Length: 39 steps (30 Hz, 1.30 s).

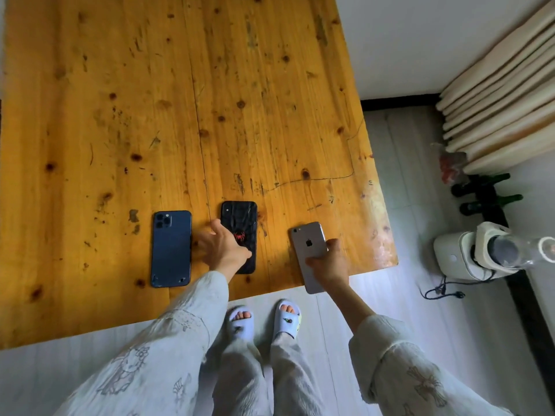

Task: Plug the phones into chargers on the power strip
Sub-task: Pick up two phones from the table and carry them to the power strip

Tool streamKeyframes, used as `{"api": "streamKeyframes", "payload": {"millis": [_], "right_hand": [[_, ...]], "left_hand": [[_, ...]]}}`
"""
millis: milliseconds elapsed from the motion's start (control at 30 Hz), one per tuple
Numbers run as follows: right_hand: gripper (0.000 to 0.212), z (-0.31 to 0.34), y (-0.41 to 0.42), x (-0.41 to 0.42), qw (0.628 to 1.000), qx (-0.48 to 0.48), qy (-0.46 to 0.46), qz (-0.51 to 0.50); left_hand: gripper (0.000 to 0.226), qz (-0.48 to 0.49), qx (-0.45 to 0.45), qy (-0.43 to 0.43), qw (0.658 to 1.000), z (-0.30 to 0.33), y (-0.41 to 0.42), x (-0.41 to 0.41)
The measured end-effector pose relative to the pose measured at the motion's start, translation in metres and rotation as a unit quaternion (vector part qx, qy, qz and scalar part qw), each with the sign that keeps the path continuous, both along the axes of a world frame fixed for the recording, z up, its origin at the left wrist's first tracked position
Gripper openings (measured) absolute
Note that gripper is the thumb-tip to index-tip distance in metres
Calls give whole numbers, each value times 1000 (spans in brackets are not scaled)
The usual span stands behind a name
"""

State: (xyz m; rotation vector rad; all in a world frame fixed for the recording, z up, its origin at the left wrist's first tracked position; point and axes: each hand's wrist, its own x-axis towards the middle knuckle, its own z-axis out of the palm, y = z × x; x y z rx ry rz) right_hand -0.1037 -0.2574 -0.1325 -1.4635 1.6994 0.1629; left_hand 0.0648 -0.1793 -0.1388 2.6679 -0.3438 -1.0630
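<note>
I have my right hand [329,264] wrapped around the lower end of the silver-grey phone with the apple logo on its back [309,253], thumb along one edge and fingers under the other, its bottom end sticking out past the near edge of the worn yellow pine desk [210,100]. My left hand [223,246] lies over the black phone in a textured case with a red spider emblem [240,219], fingers spread and reaching down; I cannot tell whether it has closed on it yet. To do this pickup well I judge I should slide a thumb under the long edge of the black phone before lifting, keep both phones level, and not drag them across the scratched wood. Just to the left, the dark blue phone with a triple camera [171,249] lies flat, face down, untouched. I count three phones, two hands, and no charger or power strip in view, so I will have to find those first.
</note>
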Motion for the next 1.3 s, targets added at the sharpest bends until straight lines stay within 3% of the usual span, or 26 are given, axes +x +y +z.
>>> {"api": "streamKeyframes", "payload": {"millis": [233, 333, 500, 600, 700, 867, 1033, 1300], "right_hand": [[23, 1, 16, -25, 982, 53, -79, -161], [10, 8, 22, -36, 967, 79, -119, -209], [13, 31, 36, -57, 923, 112, -207, -306], [18, 44, 45, -71, 906, 116, -238, -331], [18, 52, 55, -83, 892, 112, -253, -358], [17, 66, 73, -98, 881, 96, -259, -384], [19, 87, 102, -135, 860, 59, -280, -423], [14, 123, 194, -252, 799, -33, -303, -518]], "left_hand": [[93, -34, -24, -104, 994, -8, 4, -23], [90, -82, -25, -106, 991, -7, 1, -26], [97, -198, 17, -89, 976, -2, 9, -33], [100, -207, 22, -67, 976, -1, 16, -37], [96, -182, 11, -17, 983, 2, 17, -38], [58, -135, -55, 77, 986, 9, 15, -38], [32, -38, -102, 265, 958, 32, 32, -63], [26, -189, -113, 390, 894, 91, 77, -193]]}}
